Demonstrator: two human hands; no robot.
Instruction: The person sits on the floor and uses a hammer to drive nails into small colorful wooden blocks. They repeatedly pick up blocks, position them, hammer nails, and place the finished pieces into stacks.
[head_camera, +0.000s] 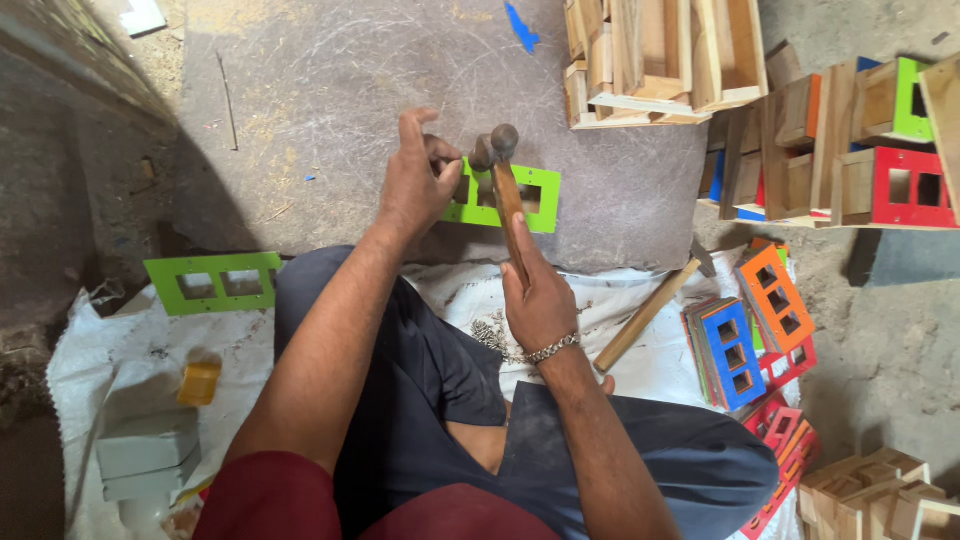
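Dark cloth: navy trousers (430, 400) cover the crossed legs of the seated person, with a maroon hem nearest the camera.
White sacking: a coarse woven sheet (120, 350) lies under the legs, on the near side of the stone slab; a heap of small nails (490, 335) rests on it between the knees.
Right hand: the right hand (540, 300) is wrapped tight round the wooden handle of the hammer (505, 190), a metal chain bracelet (553, 348) on the wrist.
Hammer: rounded dark steel head, worn brown shaft, head poised over the near edge of the slab, just above the green frame.
Left hand: the left hand (415, 180) has its fingertips pinched together beside the hammer head; what they pinch is too small to tell.
Green frame: a flat, glossy lime-green frame (515, 200) with rectangular cut-outs lies flat at the slab's near edge, under both hands.
Stone slab: grey, matt, heavily scratched stone slab (330, 110), roughly square.
Second frame: a matching green panel (212, 282) lies off the slab's near left corner.
Spare hammer: a second wooden-handled hammer (650, 310) lies off the slab's near right corner.
Painted panels: blue, orange and red cut-out panels (755, 335) are stacked right of the slab.
Raw boxes: bare wooden boxes (660, 55) sit on the slab's far right corner.
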